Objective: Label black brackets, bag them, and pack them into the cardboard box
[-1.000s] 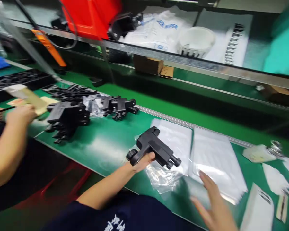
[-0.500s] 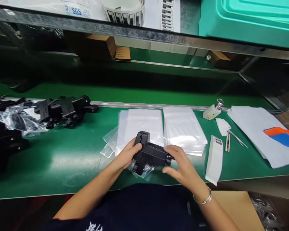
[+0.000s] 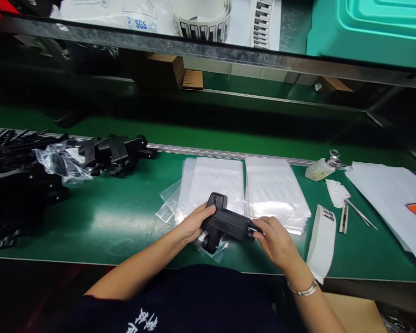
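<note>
A black plastic clamp-like holder (image 3: 230, 224) is between my hands, above the front part of the green bench. My left hand (image 3: 196, 224) is closed around its wider left end, the thumb on top. At its narrow right end, my right hand (image 3: 273, 238) pinches a small black end piece between thumb and fingers. Below the holder lies a small clear plastic bag (image 3: 222, 249), partly hidden by it. Just behind are two stacks of clear plastic bags, the left stack (image 3: 218, 178) and the right stack (image 3: 275, 189).
Several similar black holders (image 3: 119, 155) lie at the left with crumpled clear plastic (image 3: 64, 162). To the right are a label strip (image 3: 321, 243), tweezers (image 3: 362, 215), a small bottle (image 3: 322, 167) and white sheets (image 3: 388, 194). A metal shelf edge (image 3: 208, 58) crosses above the bench.
My right hand's fingers have closed from a looser, more open pose onto the holder's right end. The left hand keeps its grasp. The whole view has shifted slightly left.
</note>
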`<action>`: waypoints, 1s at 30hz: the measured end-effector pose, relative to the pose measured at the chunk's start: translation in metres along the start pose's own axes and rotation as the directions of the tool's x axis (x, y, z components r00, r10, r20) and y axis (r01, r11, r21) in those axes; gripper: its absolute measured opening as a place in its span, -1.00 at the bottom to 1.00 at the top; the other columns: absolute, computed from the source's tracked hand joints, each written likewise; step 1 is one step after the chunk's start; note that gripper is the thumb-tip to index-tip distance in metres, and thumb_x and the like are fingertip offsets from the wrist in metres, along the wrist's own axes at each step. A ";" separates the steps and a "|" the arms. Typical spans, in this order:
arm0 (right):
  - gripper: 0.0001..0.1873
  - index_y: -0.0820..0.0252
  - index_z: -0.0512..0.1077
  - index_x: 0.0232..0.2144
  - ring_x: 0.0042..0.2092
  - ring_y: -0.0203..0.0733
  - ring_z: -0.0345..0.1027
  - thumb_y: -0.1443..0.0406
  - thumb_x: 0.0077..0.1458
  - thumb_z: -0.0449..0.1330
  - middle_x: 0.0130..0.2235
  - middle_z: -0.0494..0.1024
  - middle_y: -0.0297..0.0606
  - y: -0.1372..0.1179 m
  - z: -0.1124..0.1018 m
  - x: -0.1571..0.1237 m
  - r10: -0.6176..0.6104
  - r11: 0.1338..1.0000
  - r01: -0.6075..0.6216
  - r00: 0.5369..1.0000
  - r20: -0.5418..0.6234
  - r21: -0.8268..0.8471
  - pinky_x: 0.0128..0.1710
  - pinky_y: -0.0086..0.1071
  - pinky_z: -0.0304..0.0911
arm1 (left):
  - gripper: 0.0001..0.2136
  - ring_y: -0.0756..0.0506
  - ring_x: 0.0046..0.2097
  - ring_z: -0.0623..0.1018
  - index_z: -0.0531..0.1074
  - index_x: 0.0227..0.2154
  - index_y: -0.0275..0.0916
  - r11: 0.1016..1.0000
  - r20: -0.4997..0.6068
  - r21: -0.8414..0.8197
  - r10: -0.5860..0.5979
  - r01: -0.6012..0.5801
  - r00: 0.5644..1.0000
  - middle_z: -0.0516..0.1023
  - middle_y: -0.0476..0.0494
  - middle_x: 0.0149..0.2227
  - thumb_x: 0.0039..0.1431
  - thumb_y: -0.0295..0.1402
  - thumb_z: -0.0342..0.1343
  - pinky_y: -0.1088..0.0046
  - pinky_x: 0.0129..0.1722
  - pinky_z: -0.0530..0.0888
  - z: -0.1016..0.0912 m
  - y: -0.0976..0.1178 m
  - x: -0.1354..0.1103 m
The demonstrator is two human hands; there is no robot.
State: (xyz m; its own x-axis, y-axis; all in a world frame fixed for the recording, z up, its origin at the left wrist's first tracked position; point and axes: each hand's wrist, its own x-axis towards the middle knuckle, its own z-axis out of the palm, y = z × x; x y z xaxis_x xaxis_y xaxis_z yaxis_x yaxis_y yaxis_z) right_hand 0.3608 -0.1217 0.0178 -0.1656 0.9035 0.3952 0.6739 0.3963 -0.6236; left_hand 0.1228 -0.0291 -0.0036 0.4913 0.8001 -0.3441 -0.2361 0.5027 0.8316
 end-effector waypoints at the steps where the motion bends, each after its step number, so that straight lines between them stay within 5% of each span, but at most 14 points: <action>1: -0.72 0.08 0.36 0.01 -0.18 -0.07 0.41 0.24 0.25 0.10 -0.17 0.50 -0.12 0.003 -0.002 -0.001 -0.006 1.000 0.006 1.000 -0.004 -0.025 -0.19 -0.16 0.41 | -0.51 -0.17 -0.22 0.54 0.48 -0.18 -0.30 0.999 0.030 0.012 0.053 -0.053 0.998 0.58 -0.18 -0.29 -0.08 -0.03 0.33 0.37 -0.21 0.43 -0.001 0.002 -0.001; 4: -0.64 0.06 0.28 0.08 -0.12 -0.10 0.42 0.23 0.24 0.12 -0.08 0.44 -0.12 0.014 0.000 -0.005 0.160 0.987 -0.158 0.984 -0.074 0.025 -0.16 -0.18 0.45 | -0.49 -0.23 -0.05 0.53 0.47 -0.08 -0.23 0.911 0.127 0.279 0.280 -0.305 0.952 0.58 -0.19 -0.10 -0.13 -0.20 0.39 0.30 -0.04 0.42 -0.006 0.013 -0.008; 7: -0.67 0.05 0.30 0.01 -0.10 -0.15 0.41 0.22 0.20 0.16 -0.07 0.40 -0.16 0.024 0.008 -0.009 0.303 0.947 -0.282 0.944 -0.129 0.156 -0.15 -0.21 0.45 | -0.54 -0.26 0.10 0.47 0.46 -0.01 -0.16 0.656 0.293 0.558 0.417 -0.508 0.860 0.54 -0.20 0.04 -0.05 -0.36 0.31 0.16 0.17 0.32 -0.010 0.022 -0.016; 10: -0.72 0.06 0.35 -0.05 -0.06 -0.14 0.37 0.25 0.18 0.19 -0.07 0.38 -0.16 0.028 0.017 -0.010 0.306 0.942 -0.270 0.935 -0.180 0.200 -0.14 -0.21 0.43 | -0.63 -0.23 0.15 0.46 0.47 0.00 -0.14 0.436 0.442 0.629 0.481 -0.644 0.757 0.55 -0.19 0.05 0.08 -0.40 0.19 0.07 0.26 0.19 -0.014 0.023 -0.020; 13: -0.72 0.08 0.35 -0.05 -0.04 -0.13 0.37 0.28 0.17 0.20 -0.08 0.38 -0.15 0.026 0.022 -0.007 0.268 0.956 -0.230 0.938 -0.218 0.183 -0.16 -0.22 0.44 | -0.66 -0.20 0.16 0.47 0.45 0.00 -0.13 0.331 0.500 0.642 0.503 -0.691 0.705 0.56 -0.16 0.05 0.14 -0.43 0.14 0.06 0.28 0.15 -0.017 0.022 -0.022; 16: -0.72 0.08 0.35 -0.04 -0.07 -0.11 0.39 0.31 0.18 0.18 -0.11 0.41 -0.14 0.018 0.018 -0.003 0.173 0.985 -0.162 0.955 -0.241 0.065 -0.24 -0.23 0.46 | -0.63 -0.22 0.16 0.46 0.43 0.03 -0.12 0.378 0.468 0.633 0.508 -0.675 0.723 0.55 -0.17 0.06 0.12 -0.41 0.17 0.05 0.28 0.14 -0.020 0.023 -0.025; 21: -0.66 0.03 0.36 0.01 -0.14 -0.03 0.45 0.33 0.18 0.16 -0.15 0.52 -0.12 0.001 0.001 0.000 -0.159 0.971 0.134 0.981 -0.112 -0.199 -0.22 -0.13 0.46 | -0.45 -0.28 -0.02 0.53 0.42 0.02 -0.21 0.816 0.179 0.430 0.343 -0.387 0.922 0.56 -0.23 -0.06 -0.04 -0.12 0.31 0.22 0.00 0.42 -0.023 0.023 -0.021; 24: -0.76 0.04 0.41 -0.06 -0.30 -0.09 0.43 0.26 0.20 0.13 -0.25 0.54 -0.15 -0.011 0.000 -0.001 -0.189 0.977 0.190 0.982 0.023 -0.094 -0.34 -0.20 0.40 | -0.43 -0.20 -0.20 0.54 0.44 -0.04 -0.27 0.936 0.082 0.242 0.244 -0.257 0.966 0.56 -0.20 -0.21 0.02 0.07 0.20 0.37 -0.24 0.45 -0.023 0.018 -0.018; 27: -0.75 0.07 0.38 -0.11 -0.38 -0.16 0.35 0.15 0.25 0.02 -0.39 0.45 -0.25 -0.019 0.007 0.004 0.207 0.955 -0.211 0.978 0.040 0.207 -0.38 -0.26 0.33 | -0.44 -0.19 -0.19 0.53 0.44 -0.04 -0.22 0.864 0.068 0.368 0.344 -0.344 0.937 0.56 -0.17 -0.20 -0.07 0.00 0.30 0.37 -0.22 0.45 -0.024 0.019 -0.023; 28: -0.72 0.08 0.36 -0.10 -0.43 -0.20 0.31 0.12 0.25 0.00 -0.45 0.39 -0.31 -0.019 0.009 0.007 0.385 0.851 -0.396 0.917 0.104 0.345 -0.42 -0.30 0.30 | -0.45 -0.21 -0.16 0.54 0.46 -0.06 -0.20 0.802 0.113 0.447 0.388 -0.395 0.915 0.57 -0.17 -0.18 -0.13 -0.07 0.36 0.34 -0.18 0.45 -0.025 0.021 -0.026; 30: -0.66 0.10 0.33 -0.09 -0.55 -0.29 0.13 0.05 0.23 0.01 -0.57 0.21 -0.46 -0.016 0.014 0.014 0.586 0.505 -0.673 0.727 0.358 0.541 -0.53 -0.41 0.18 | -0.48 -0.26 -0.11 0.55 0.50 -0.12 -0.15 0.662 0.264 0.561 0.426 -0.497 0.866 0.60 -0.19 -0.15 -0.24 -0.22 0.43 0.26 -0.09 0.45 -0.027 0.028 -0.032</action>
State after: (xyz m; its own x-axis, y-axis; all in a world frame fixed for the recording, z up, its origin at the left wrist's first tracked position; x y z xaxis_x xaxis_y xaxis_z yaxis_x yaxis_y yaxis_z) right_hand 0.3374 -0.1130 0.0235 0.0167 0.9476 -0.3191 0.0616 -0.3195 -0.9456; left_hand 0.0782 -0.0323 0.0189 0.5460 0.8201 0.1711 0.0700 -0.2481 0.9662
